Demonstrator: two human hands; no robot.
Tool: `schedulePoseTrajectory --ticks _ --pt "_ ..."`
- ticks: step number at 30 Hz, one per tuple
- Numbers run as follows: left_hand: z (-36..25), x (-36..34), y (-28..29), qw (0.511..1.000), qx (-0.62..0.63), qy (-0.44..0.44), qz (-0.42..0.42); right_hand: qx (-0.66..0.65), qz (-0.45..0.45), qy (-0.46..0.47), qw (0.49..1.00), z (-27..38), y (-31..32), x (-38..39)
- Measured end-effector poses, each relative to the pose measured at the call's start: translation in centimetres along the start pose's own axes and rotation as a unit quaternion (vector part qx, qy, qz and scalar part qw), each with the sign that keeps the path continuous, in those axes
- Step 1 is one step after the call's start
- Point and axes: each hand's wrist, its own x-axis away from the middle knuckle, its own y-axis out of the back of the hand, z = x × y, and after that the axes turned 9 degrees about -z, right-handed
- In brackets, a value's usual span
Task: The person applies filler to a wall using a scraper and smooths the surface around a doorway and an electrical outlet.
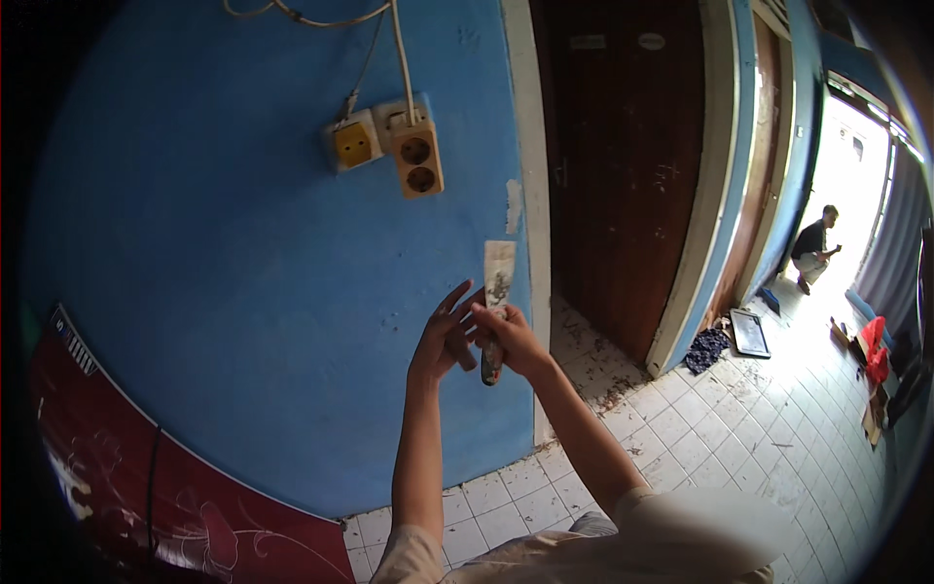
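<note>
My right hand (518,343) is closed round the handle of a putty knife (499,265). Its wide, pale blade points up and is smeared with dark grime. The lower end of the handle sticks out beneath my fingers. Just to the left, my left hand (440,339) is raised with its fingers apart and nothing seen in it. Its fingertips come close to the base of the blade; whether they touch it I cannot tell. Both hands are in front of a blue wall (243,292), close to the white door frame (530,175).
Two power sockets (416,161) with cables hang on the wall above my hands. A dark red panel with a flower pattern (175,487) stands at lower left. Beyond a brown door (628,165), debris litters the white tiles (700,428). A person (812,248) squats by the bright doorway.
</note>
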Motion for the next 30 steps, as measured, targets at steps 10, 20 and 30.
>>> schedulePoseTrajectory --ticks 10,20,30 --pt "-2.7 -1.1 -2.3 0.999 -0.002 -0.009 0.038 -0.039 0.037 0.077 0.996 2.0 -0.7 0.4" --pt "-1.8 -2.6 -4.4 0.997 0.02 -0.071 -0.022 -0.128 0.116 0.092 0.981 4.5 -0.9 -2.8" --pt "-3.4 -3.2 -5.7 0.989 0.055 -0.139 0.02 -0.171 0.166 0.085 0.967 5.4 -2.5 -4.1"
